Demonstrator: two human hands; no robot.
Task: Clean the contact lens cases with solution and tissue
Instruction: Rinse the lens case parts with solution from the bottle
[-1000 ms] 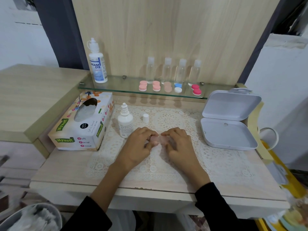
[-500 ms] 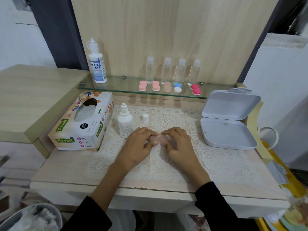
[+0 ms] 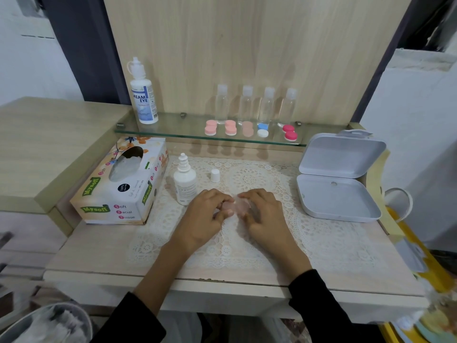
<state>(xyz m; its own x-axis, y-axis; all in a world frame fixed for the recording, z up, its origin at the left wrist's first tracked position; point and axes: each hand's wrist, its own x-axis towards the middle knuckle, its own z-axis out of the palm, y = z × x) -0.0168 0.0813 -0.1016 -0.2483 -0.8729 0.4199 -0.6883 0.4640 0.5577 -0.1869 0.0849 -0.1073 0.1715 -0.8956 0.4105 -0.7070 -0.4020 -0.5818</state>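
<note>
Head view, places given from the small bottle.

1. Small bottle (image 3: 184, 180): white, upright on the lace mat (image 3: 309, 233), nozzle bare. Probably the solution, left uncapped so it is ready to use.
2. Cap (image 3: 215, 175): white, upright just right of the small bottle, apart from it and within easy reach for closing.
3. Lens case (image 3: 236, 205): pale, see-through pink, right of the small bottle and nearer the person, low over the mat. Blurred and largely covered, so I cannot tell whether its lids are on or off.
4. Left hand (image 3: 206, 214): just right of the small bottle, fingers curled in on one end of the lens case.
5. Right hand (image 3: 263, 212): further right, fingers curled on the other end. Judged: the two-handed hold steadies the case for twisting or opening, an early step.
6. Tissue box (image 3: 118, 184): left of the small bottle on the bench (image 3: 99, 248), opening upward, tissue showing, none drawn out yet.
7. Glass shelf (image 3: 173, 129): behind and above the small bottle. It carries a large bottle (image 3: 144, 95) at its left end, four clear bottles (image 3: 256, 105) and a row of spare cases (image 3: 230, 128) in pink, blue-white and red, probably awaiting their turn.
8. White box (image 3: 338, 179): well right of the small bottle, lid open, nothing seen inside, perhaps for finished cases.
</note>
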